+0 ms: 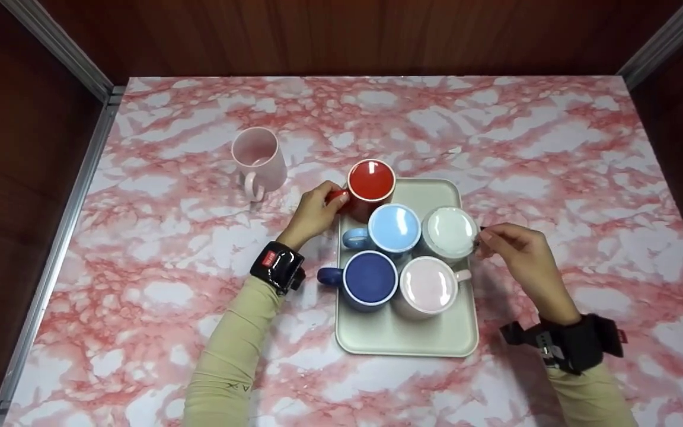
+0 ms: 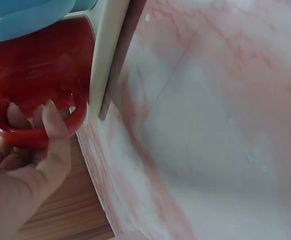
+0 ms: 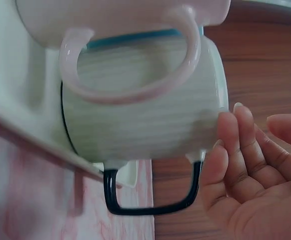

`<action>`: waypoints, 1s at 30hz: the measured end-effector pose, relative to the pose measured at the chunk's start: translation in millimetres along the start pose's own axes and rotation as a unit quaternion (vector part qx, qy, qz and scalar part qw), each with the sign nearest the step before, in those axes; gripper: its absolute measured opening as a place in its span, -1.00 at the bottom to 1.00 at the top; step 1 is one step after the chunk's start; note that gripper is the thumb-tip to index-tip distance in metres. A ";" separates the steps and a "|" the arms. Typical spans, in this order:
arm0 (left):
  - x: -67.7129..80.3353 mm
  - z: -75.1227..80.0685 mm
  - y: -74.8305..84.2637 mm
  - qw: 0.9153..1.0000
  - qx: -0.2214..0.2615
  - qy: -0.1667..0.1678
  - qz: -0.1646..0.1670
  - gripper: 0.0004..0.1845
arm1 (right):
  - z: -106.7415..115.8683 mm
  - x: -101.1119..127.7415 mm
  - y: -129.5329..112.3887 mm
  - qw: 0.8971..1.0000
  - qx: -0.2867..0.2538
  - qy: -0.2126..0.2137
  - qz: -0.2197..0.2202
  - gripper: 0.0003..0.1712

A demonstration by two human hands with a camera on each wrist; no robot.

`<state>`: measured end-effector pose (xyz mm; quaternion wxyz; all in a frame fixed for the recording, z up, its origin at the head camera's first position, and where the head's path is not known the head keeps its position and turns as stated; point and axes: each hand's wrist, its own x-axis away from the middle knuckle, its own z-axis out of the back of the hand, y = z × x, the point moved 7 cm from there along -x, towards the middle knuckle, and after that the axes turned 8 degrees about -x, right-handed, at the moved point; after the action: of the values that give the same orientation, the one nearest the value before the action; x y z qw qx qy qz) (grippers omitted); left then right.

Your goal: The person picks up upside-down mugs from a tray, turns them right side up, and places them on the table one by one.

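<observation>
In the head view, my left hand [image 1: 312,213] holds the handle of a red mug [image 1: 371,181] at the far left end of the beige tray [image 1: 407,344]. The left wrist view shows its fingers curled through the red handle [image 2: 28,137]. My right hand [image 1: 522,249] is beside a white mug [image 1: 452,231] with a black handle [image 3: 153,210]. Its fingertips [image 3: 228,125] are at the mug's side near the top, not round the handle; whether they touch is unclear. The mugs on the tray look turned mouth down.
Also on the tray are a light blue mug [image 1: 395,228], a dark blue mug [image 1: 370,280] and a pale pink mug [image 1: 428,287]. Another pink mug [image 1: 261,157] stands upright on the marbled table [image 1: 158,290], left of the tray. Dark wooden panels [image 1: 365,38] border the table.
</observation>
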<state>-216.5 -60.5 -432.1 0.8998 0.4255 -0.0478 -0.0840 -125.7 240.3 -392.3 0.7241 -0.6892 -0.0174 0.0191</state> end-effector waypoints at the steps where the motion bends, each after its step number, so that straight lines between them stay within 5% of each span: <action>1: -0.2 -1.1 -0.4 1.000 0.006 -0.003 0.004 -0.85 | -2.2 0.5 -0.7 1.000 0.000 -0.003 0.001 -0.73; 9: -0.2 -4.7 0.0 0.999 0.031 -0.006 0.022 -0.84 | -22.0 6.3 -7.2 1.000 -0.003 -0.030 0.002 -0.82; 18: 2.4 -3.3 5.2 0.999 0.035 0.028 0.013 -0.83 | -39.9 9.2 -9.5 0.997 -0.026 -0.066 0.003 -0.85; 30: 5.8 5.2 7.4 0.995 0.065 0.069 0.040 -0.82 | -51.3 5.9 -17.5 0.995 -0.015 -0.091 0.023 -0.88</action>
<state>-210.8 -60.9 -422.9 0.8741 0.4854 -0.0080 -0.0151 -117.1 188.5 -377.4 0.7082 -0.6959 -0.0679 0.0978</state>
